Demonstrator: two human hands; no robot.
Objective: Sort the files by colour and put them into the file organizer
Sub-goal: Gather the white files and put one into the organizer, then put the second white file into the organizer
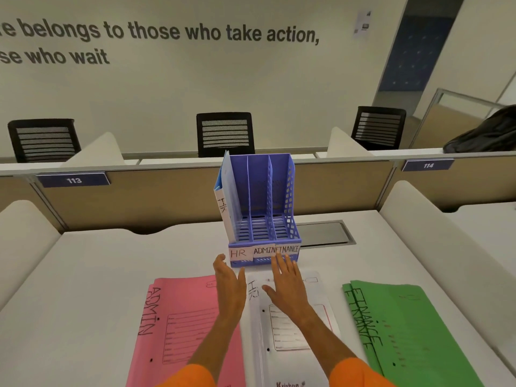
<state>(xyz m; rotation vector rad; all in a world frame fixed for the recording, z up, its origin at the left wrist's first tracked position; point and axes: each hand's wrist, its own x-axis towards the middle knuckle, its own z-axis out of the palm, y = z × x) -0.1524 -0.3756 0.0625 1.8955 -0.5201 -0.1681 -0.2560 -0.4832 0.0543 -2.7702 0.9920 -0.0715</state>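
A blue file organizer (290, 191) stands at the middle of the desk, with front labels HR, ADMIN and FINANCE. One white file marked HR (224, 208) stands upright in its left slot. Three stacks lie flat in front: pink ADMIN files (178, 325) on the left, white HR files (290, 358) in the middle, green FINANCE files (413, 331) on the right. My left hand (227, 283) hovers edge-up at the left edge of the white stack, fingers apart. My right hand (287, 283) rests flat on the white stack, fingers spread.
A white desk (97, 275) with rounded side dividers and a tan back partition numbered 113 and 114. A grey cable hatch (326, 233) lies right of the organizer. Three black chairs stand beyond the partition, and a black bag (485, 132) sits at the far right.
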